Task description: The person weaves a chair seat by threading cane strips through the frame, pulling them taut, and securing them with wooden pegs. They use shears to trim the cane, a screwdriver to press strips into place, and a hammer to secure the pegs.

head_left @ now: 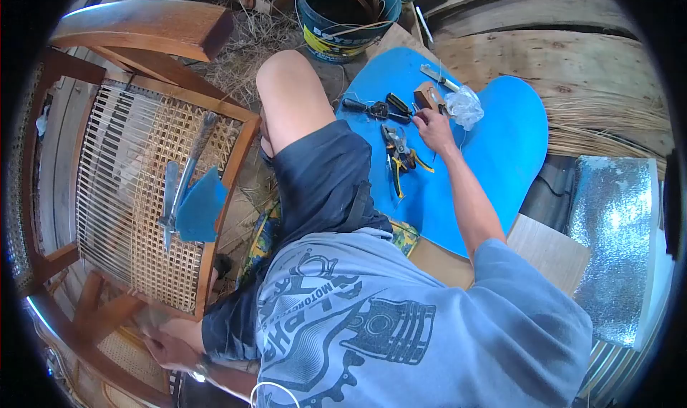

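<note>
My right hand (434, 130) is at the tools on a blue board (494, 172), its fingers closed on something too small to make out. Beside it are a wooden block (427, 97), a crumpled clear plastic bag (465, 107) and black-handled tools (378, 110). Pliers with yellow and black handles (401, 158) lie nearer to me. My left hand (168, 349) is low at the left, under the chair's frame, its fingers smeared by motion. On the partly woven cane seat (161, 265) rest a blue piece (202, 209) and a long metal tool (187, 175).
The chair's wooden armrest (143, 23) crosses the upper left. A dark bucket (343, 40) with cane strips stands at the top. Cane strands (608, 122) lie on planks at the right, above a silvery foil sheet (615, 243). Dry straw covers ground near the bucket.
</note>
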Motion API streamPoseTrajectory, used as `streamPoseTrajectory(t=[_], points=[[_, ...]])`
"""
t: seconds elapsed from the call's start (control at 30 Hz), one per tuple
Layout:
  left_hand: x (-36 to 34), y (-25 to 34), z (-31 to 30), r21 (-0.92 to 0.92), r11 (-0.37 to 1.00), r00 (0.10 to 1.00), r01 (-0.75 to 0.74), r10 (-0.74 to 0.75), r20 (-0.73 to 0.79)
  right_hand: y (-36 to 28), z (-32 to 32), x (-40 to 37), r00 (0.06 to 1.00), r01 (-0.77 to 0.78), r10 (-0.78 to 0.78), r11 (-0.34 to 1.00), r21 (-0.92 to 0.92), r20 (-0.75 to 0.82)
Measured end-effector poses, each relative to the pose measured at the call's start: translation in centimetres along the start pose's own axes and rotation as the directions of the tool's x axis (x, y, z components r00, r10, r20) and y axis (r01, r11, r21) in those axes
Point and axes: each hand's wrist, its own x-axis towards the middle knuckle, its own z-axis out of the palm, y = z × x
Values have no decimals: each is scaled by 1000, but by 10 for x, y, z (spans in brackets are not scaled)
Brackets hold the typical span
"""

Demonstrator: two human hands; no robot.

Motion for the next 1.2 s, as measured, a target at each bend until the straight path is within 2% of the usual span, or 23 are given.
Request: streamPoseTrajectory(t=[0.1,0.17,0.2,0.23,0.27,0.3,0.33,0.37,0.4,0.43,0.47,0.5,0.53,0.57,0.63,0.7,0.77,0.83,0.9,0.97,1.0,1.07,1.2], points=[[-20,-39,-42,-190,980,953,59,1,302,-55,-19,1,999,-12,19,991,130,-46],[-31,-43,-48,-279,959,943,58,39,332,-137,-41,-12,971,238,-204,891,387,-127],[-36,-42,-54,-370,928,928,53,92,362,-193,-60,-29,920,390,-373,832,394,-121],[-42,-19,-53,-372,927,927,46,99,361,-234,-59,-35,706,699,-668,603,384,-235],[-49,24,-46,-418,907,916,48,127,382,-277,-63,-57,656,683,-745,519,514,-119],[-57,59,-40,-465,884,905,52,155,396,-311,-40,-69,491,775,-813,242,584,-314],[-64,82,-35,-474,880,912,46,156,380,-339,-25,-82,394,766,-871,135,629,-292],[-71,101,-32,-627,775,837,80,289,465,-360,-17,-91,290,738,-917,31,674,-275],[-73,109,-33,-750,647,742,139,433,511,-374,-16,-91,277,742,-918,17,670,-283],[-72,106,-39,-756,641,750,134,433,501,-385,-17,-90,105,681,-983,182,710,151],[-71,98,-49,-740,667,738,84,458,497,-392,-18,-87,-106,655,-829,357,666,549],[-71,86,-58,-720,693,724,35,479,496,-390,-21,-79,-115,660,-828,349,665,548],[-72,66,-62,-642,764,800,-62,423,426,-377,-28,-65,-190,506,-858,330,797,476],[-66,29,-64,-578,813,830,65,277,483,-365,-36,-50,-251,325,-885,304,895,392],[-55,-19,-86,-442,881,782,166,155,603,-349,-52,-25,-227,536,-866,271,799,446],[-55,-39,-96,-334,931,815,146,78,574,-345,-72,-14,-211,726,-677,374,577,705],[-56,-68,-96,-231,964,841,130,16,541,-323,-67,-6,-136,857,-758,233,460,638],[-63,-123,-87,-144,980,883,-135,185,432,-286,-58,37,-138,952,-946,-45,302,294],[-74,-175,-86,-40,991,874,-126,130,468,-266,-90,70,220,947,-870,298,115,442],[-87,-267,-88,174,979,870,-108,8,494,-232,-116,89,375,826,-676,554,102,634],[-94,-312,-98,172,979,867,-109,9,497,-211,-123,90,377,775,-570,626,89,730],[-112,-404,-131,-130,959,843,-252,283,458,-174,-130,84,416,661,-349,751,-15,840],[-100,-361,-83,37,980,846,-194,148,512,-74,-110,76,487,400,-74,904,-148,870]])
